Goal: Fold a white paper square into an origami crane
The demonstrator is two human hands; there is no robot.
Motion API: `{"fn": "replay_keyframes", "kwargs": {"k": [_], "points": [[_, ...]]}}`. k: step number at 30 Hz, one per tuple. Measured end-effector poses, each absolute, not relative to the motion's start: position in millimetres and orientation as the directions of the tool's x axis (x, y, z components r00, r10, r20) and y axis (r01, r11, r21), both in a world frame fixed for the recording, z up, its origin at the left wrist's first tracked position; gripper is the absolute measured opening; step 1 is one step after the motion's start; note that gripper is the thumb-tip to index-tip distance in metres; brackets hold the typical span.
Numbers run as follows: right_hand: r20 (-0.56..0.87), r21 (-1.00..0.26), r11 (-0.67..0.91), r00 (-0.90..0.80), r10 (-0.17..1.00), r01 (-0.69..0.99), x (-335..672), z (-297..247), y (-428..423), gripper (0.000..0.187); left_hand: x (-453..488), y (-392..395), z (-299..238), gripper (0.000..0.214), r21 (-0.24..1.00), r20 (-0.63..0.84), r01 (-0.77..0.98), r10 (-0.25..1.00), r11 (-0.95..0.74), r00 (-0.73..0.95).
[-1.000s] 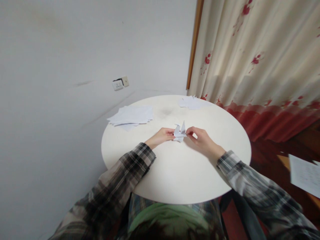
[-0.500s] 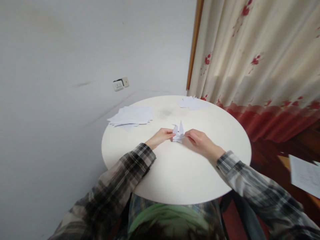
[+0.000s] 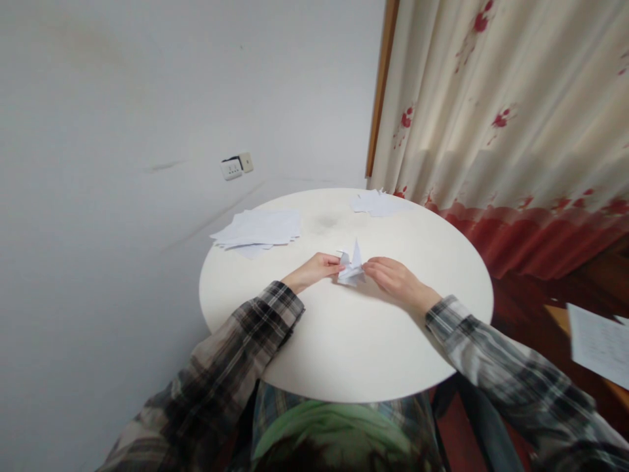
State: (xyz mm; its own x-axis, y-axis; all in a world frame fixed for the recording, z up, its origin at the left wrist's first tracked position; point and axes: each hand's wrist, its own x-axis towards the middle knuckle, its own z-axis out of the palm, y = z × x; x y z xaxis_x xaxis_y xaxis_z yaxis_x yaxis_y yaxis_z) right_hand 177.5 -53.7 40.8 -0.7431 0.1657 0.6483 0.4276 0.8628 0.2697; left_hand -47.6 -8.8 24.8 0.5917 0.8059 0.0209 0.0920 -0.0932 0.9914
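Note:
Between my hands, over the middle of the round white table (image 3: 354, 347), is a small folded white paper crane (image 3: 352, 269) with pointed tips sticking up. My left hand (image 3: 320, 268) pinches its left side between thumb and fingers. At the crane's right side, my right hand (image 3: 392, 276) has its fingers closed together on the edge of the paper. The fingertips of the right hand are partly hidden, and the paper's finer folds are too small to make out.
A stack of white paper sheets (image 3: 260, 227) lies at the table's back left, and a smaller pile of paper (image 3: 377, 202) at the back right. The wall has a socket (image 3: 231, 169). A patterned curtain (image 3: 511, 131) hangs to the right, above printed sheets (image 3: 599, 344).
The crane has tilted and spread a little, its lower part now wider toward me. My right hand's fingers have flattened slightly against its right side. My left hand stays nearly in place.

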Motion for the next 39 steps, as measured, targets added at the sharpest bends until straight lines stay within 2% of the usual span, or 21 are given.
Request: {"fn": "replay_keyframes", "kwargs": {"k": [4, 7, 10, 16, 19, 23, 26, 32, 36, 39], "points": [[0.653, 0.290, 0.879, -0.749, 0.109, 0.380, 177, 45, -58, 0.022, -50, -8, 23, 0.035, 0.987, -0.021, 0.140, 0.792, -0.082, 0.611], [0.664, 0.243, 0.889, -0.734, 0.138, 0.387, 176, 43, -56, 0.021, -49, -7, 19, 0.035, 0.990, -0.015, 0.123, 0.795, -0.075, 0.607], [0.694, 0.130, 0.895, -0.683, 0.225, 0.427, 175, 37, -50, 0.021, -46, -5, 17, 0.039, 0.993, 0.049, 0.062, 0.824, -0.101, 0.565], [0.796, -0.191, 0.822, -0.406, 0.450, 0.536, 176, 28, -39, 0.023, -42, -4, 16, 0.043, 0.985, 0.140, 0.031, 0.889, -0.171, 0.436], [0.750, -0.287, 0.781, -0.377, 0.544, 0.554, 177, 27, -35, 0.021, -41, -5, 17, 0.040, 0.982, 0.166, 0.006, 0.888, -0.187, 0.428], [0.692, -0.331, 0.772, -0.416, 0.590, 0.543, 178, 22, -28, 0.016, -39, -4, 15, 0.032, 0.979, 0.182, -0.006, 0.859, -0.203, 0.478], [0.633, -0.445, 0.749, -0.419, 0.651, 0.492, 177, 19, -26, 0.011, -38, -4, 14, 0.024, 0.981, 0.160, 0.013, 0.837, -0.196, 0.523], [0.465, -0.695, 0.577, -0.345, 0.816, 0.429, 171, 18, -29, 0.005, -37, -7, 13, 0.019, 0.985, 0.086, 0.080, 0.833, -0.154, 0.546], [0.378, -0.843, 0.451, -0.273, 0.885, 0.293, 165, 15, -28, 0.007, -37, -12, 13, 0.027, 0.994, 0.082, 0.016, 0.823, -0.110, 0.563], [0.271, -0.933, 0.316, -0.244, 0.931, 0.170, 162, 10, -26, 0.013, -35, -14, 12, 0.029, 0.991, 0.096, 0.030, 0.841, -0.132, 0.532]]}}
